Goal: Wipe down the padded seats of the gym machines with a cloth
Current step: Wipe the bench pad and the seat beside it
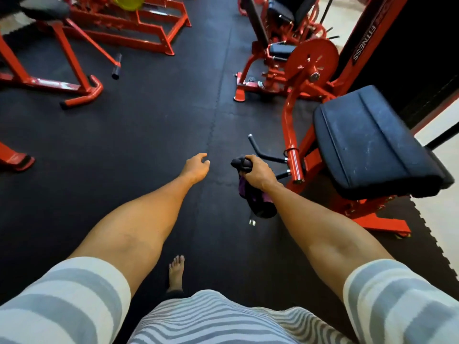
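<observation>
Striped shirt (211, 319) lowest | right hand (258, 170) clutching cloth (259, 206), nearer padded seat (372, 142) lying rightward, long axis slanting away | left hand (196, 167) slack, empty

I see black interlocking rubber mats (149, 125) covering the floor, red steel frames (84, 96) standing either side, pale flooring (444, 175) far right.

Dark navy on the padded seat (372, 142), dusted with pale grey smudges. Bright red beneath and behind it on the machine frame (288, 130). Left of the seat, black and purple in the bunched cloth (258, 202). Matte black across the floor (149, 135) beyond, jigsaw-tooth seam down the middle. Grey-and-white stripes on the sleeves (62, 301), nearer than the seat. Far up-left of it, a flash of yellow on a weight plate (126, 1).
</observation>
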### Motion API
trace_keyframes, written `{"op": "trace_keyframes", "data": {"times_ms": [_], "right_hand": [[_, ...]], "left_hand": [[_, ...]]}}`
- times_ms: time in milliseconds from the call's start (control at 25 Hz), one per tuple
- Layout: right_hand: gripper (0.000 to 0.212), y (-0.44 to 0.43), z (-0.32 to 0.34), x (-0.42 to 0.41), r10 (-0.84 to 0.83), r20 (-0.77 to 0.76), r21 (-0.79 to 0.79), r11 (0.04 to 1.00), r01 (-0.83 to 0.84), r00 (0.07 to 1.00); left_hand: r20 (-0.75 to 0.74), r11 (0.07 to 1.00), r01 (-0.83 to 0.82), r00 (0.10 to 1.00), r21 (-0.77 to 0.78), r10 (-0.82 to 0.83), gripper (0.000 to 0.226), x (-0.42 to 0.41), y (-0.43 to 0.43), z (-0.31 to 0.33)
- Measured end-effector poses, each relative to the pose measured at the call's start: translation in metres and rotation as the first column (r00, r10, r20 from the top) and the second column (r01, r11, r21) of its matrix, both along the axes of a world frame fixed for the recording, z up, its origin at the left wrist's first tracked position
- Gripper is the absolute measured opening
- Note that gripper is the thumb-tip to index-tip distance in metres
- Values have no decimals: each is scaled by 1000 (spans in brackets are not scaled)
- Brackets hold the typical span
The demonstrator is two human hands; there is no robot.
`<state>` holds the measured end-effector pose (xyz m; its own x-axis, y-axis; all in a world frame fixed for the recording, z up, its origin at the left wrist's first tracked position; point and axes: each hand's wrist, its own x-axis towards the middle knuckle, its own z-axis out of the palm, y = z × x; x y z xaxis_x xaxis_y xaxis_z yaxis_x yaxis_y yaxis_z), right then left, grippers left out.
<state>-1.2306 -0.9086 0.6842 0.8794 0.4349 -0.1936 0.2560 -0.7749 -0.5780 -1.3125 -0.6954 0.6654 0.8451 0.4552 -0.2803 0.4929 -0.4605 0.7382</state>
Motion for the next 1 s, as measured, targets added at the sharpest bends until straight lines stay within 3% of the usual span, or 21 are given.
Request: {"op": "trace_keyframes", "data": {"times_ms": [400,920,1000], "right_hand": [[45,39,55,205,-389,147,229,908,351,909],[60,-84,40,427,-733,288,211,677,705,617],[61,-111,42,446,-784,315,224,609,761,534]], "left_hand": [[81,931,336,933,141,-349,46,281,69,68],[105,680,708,674,188,-731,40,578,-82,44],[134,625,757,610,190,-781,40,613,-120,48]]}}
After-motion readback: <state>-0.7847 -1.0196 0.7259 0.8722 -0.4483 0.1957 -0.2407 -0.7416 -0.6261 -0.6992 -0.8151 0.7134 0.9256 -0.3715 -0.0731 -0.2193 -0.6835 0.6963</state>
